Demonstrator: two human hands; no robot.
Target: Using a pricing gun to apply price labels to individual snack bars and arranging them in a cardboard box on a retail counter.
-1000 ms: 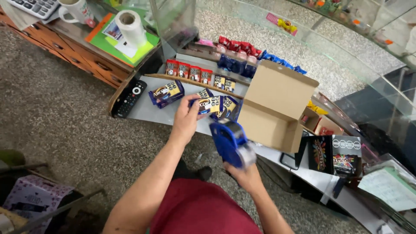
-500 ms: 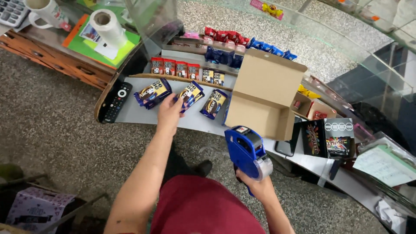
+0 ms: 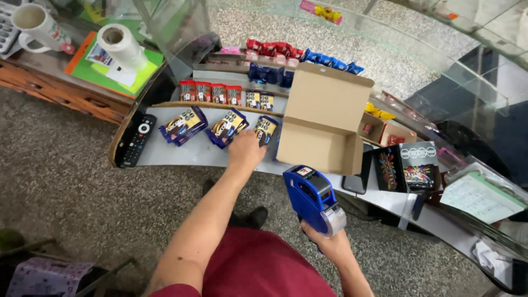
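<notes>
Since half a second ago, the left hand (image 3: 246,149) has slid from the middle packet (image 3: 226,127) toward the right packet (image 3: 265,128), and the labeller (image 3: 312,198) has dropped lower in the right hand (image 3: 329,243).

Left fingers lie flat and together, tips on the lower edge of the right packet, gripping nothing. Right fingers are wrapped around the labeller's handle, mostly hidden beneath it. That tool is hard blue plastic, blocky, with a dark top panel and a shiny clear roll at its near end; it hangs in the air just in front of the shelf (image 3: 187,157).

Glossy purple-blue wrappers with gold patches cover three packets, the left packet (image 3: 183,125) included, all lying slightly tilted on the smooth grey shelf. Just right of them stands an open box (image 3: 324,124) of plain brown cardboard, lid raised. A black remote (image 3: 136,139) lies at the shelf's left end, and rough speckled floor (image 3: 60,187) spreads below.
</notes>
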